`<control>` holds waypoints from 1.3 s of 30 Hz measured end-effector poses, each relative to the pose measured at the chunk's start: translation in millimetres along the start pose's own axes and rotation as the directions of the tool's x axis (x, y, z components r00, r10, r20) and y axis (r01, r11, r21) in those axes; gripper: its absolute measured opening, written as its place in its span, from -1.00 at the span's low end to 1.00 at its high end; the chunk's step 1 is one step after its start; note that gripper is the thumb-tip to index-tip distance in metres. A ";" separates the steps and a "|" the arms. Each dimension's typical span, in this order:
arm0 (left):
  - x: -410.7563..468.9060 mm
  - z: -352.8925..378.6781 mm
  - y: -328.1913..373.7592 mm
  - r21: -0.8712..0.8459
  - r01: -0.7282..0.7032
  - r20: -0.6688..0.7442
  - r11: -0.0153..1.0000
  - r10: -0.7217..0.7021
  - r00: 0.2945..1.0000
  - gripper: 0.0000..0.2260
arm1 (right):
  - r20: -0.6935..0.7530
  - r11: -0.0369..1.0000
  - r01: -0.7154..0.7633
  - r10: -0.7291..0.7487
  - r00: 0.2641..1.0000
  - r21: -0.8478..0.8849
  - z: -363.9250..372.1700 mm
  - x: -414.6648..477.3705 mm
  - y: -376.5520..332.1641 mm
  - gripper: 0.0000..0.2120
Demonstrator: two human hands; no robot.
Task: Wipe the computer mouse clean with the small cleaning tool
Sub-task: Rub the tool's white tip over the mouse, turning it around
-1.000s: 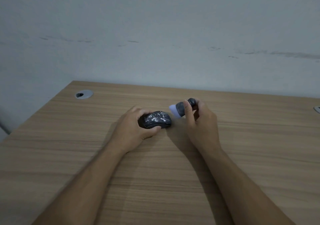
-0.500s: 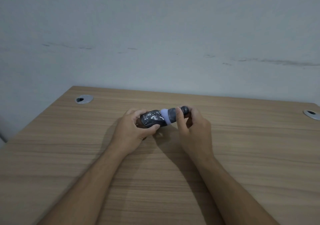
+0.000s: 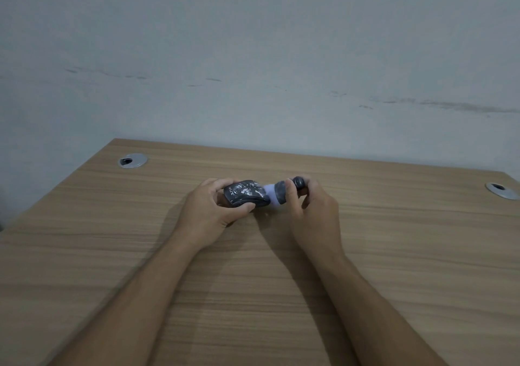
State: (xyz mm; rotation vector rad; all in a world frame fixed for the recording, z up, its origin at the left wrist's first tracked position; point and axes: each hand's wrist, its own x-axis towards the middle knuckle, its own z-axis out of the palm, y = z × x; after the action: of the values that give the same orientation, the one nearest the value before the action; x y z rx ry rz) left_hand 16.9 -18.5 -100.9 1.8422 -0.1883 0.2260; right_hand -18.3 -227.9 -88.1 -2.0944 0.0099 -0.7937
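Observation:
A dark computer mouse (image 3: 247,194) with white speckled marks lies near the middle of the wooden desk, tilted up on its side. My left hand (image 3: 213,211) grips it from the left, thumb under its near edge. My right hand (image 3: 312,208) holds a small dark cleaning tool (image 3: 281,192) with a pale lilac tip. The tip touches the mouse's right end.
The wooden desk (image 3: 253,295) runs back to a grey wall. A round metal cable grommet (image 3: 132,160) sits at the back left and another grommet (image 3: 502,190) at the back right. Both my forearms stretch across the near part of the desk.
My right hand brought the tool's tip from beside the mouse onto it, then drew it back to the mouse's right end. My left hand has tilted the mouse up more.

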 end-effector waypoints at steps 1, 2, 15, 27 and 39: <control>-0.4 0.2 0.5 0.006 0.004 0.010 1.000 -0.004 1.000 -0.54 | -0.010 1.000 -0.016 0.016 1.000 -0.016 -1.0 1.9 2.6 -0.94; -0.7 0.5 -0.1 0.011 0.008 0.020 1.000 -0.008 1.000 -0.52 | -0.031 1.000 -0.021 0.021 0.999 -0.019 -2.9 4.0 3.7 -0.93; -4.4 -0.2 3.9 0.072 0.008 0.045 0.997 -0.012 0.999 -0.49 | -0.040 0.997 -0.075 0.075 0.996 0.015 -5.5 7.7 5.0 -0.89; -4.5 0.6 5.0 0.072 -0.024 0.059 0.997 0.020 0.998 -0.41 | 0.014 0.994 -0.104 0.103 0.995 0.023 -1.2 5.8 7.2 -0.86; -6.4 -1.1 8.1 0.035 -0.037 0.046 0.999 0.035 0.998 -0.51 | 0.052 0.997 -0.067 0.069 0.996 -0.046 3.0 6.1 9.1 -0.84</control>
State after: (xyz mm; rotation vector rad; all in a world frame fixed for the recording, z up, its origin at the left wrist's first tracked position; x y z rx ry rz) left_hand 8.7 -19.6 -94.7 1.8819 -0.2508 0.2137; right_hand -9.3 -233.0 -92.8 -2.1447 0.0696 -0.7023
